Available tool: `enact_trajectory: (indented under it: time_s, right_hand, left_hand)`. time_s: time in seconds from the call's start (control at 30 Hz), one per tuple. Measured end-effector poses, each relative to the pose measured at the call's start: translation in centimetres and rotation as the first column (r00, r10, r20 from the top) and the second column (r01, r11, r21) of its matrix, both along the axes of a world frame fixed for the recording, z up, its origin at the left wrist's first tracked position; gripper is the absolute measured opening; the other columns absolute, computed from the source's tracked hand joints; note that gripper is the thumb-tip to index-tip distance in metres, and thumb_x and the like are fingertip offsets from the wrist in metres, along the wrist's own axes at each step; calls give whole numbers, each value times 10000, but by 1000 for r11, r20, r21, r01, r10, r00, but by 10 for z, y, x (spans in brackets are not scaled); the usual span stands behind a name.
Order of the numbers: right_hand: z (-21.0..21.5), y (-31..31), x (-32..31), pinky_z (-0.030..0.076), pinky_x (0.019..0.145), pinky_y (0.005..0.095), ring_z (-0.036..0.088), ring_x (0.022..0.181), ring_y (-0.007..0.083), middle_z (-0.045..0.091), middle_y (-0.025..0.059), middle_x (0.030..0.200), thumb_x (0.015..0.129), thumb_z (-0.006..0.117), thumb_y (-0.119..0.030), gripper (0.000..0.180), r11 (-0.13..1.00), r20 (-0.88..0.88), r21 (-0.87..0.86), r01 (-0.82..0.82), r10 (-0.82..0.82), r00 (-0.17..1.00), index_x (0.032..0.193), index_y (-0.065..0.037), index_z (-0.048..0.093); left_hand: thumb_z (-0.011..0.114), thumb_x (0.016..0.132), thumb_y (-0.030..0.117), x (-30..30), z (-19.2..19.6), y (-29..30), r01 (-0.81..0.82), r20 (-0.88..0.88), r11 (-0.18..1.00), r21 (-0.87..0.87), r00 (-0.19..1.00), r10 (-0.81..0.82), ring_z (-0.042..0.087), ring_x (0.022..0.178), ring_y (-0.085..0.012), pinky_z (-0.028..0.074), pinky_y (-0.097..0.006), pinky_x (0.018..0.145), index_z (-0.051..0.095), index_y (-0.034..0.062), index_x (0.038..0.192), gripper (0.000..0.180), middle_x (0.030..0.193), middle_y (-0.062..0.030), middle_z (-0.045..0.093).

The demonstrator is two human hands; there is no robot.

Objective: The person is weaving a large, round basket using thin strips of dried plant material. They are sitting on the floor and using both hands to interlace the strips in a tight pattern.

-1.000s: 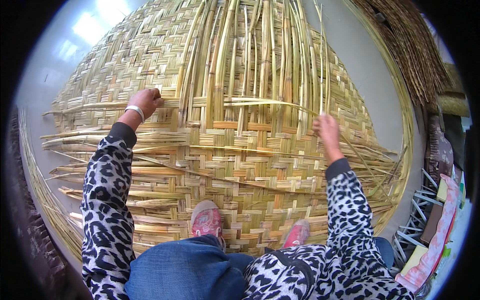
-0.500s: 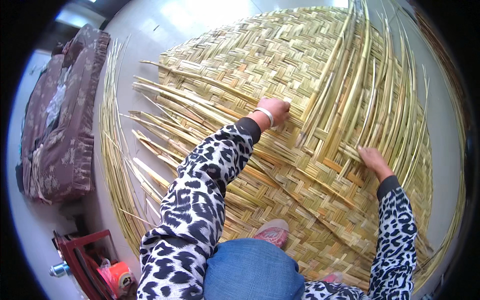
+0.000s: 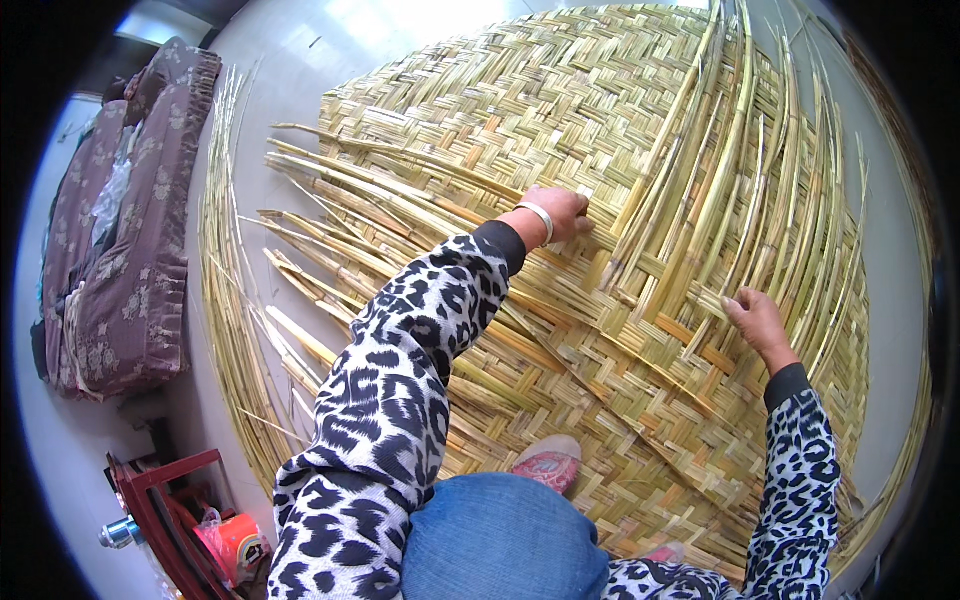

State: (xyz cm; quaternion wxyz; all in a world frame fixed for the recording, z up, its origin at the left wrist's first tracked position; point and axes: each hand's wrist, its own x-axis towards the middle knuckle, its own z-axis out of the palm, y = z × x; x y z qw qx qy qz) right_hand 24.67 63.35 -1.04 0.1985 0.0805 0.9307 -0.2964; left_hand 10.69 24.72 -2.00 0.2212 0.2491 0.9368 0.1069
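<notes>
A large mat [image 3: 520, 110] of pale green and yellow split reeds lies under both my hands, woven in a slanting pattern. My left hand [image 3: 562, 213], a white bangle at its wrist, closes around reed strips near the middle of the mat. Those loose strips [image 3: 390, 195] fan out to the left, past the mat's edge. My right hand [image 3: 760, 320] is closed, thumb and fingers pinched at the end of a short cross strip [image 3: 708, 296]. Just beyond it, long upright strips [image 3: 710, 170] run toward the far edge.
Along the left floor lies a bundle of thin reeds [image 3: 225, 260]. Behind it stands a sofa with a brown flowered cover [image 3: 130, 290]. A dark red stool frame [image 3: 165, 480] and an orange-red roll [image 3: 240, 545] are at lower left. My shoe [image 3: 550, 463] rests on the mat.
My right hand has shifted slightly right and its fingers have curled in more. My left hand has moved a little right, still at the strips. The view has tilted slightly.
</notes>
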Motion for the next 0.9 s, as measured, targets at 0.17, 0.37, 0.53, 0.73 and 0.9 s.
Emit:
enact_trajectory:
  time_s: [0.17,0.37,0.53,0.73,0.9]
  right_hand:
    - [4,-17,21,473,651,500,617,779,402,640,178,806,907,583,-392,316,942,-322,313,-118,222,920,854,-81,596]
    - [14,-33,28,520,694,483,653,821,346,668,118,868,946,540,-384,273,913,-220,403,-62,163,962,925,-118,596]
    - [16,-51,50,537,678,439,659,793,298,663,99,847,957,544,-407,313,925,-90,345,-160,202,975,905,-101,581]
    - [3,-44,51,550,688,427,668,791,296,672,94,859,957,542,-425,316,919,-157,371,-132,202,967,920,-114,586]
    - [2,-42,46,548,688,431,672,792,293,677,89,848,967,524,-439,338,908,-172,397,-131,214,961,935,-109,586]
  left_hand:
    - [643,848,444,-9,-1,-2,12,-9,997,79,1000,-12,648,835,-386,508,-475,725,672,88,906,362,851,-179,678]
    - [622,873,467,-8,4,0,69,-115,997,22,991,-66,645,859,-375,490,-486,758,666,90,909,381,866,-163,684]
    - [691,855,397,8,1,-14,42,87,998,46,995,-46,662,802,-345,513,-435,739,674,69,902,332,821,-156,691]
    - [688,879,338,13,-5,-17,61,-69,994,90,996,-55,656,765,-342,504,-420,696,646,51,894,291,802,-155,680]
    - [655,905,363,15,0,-10,36,-52,999,16,998,-35,658,786,-348,506,-421,705,634,36,900,328,828,-163,682]
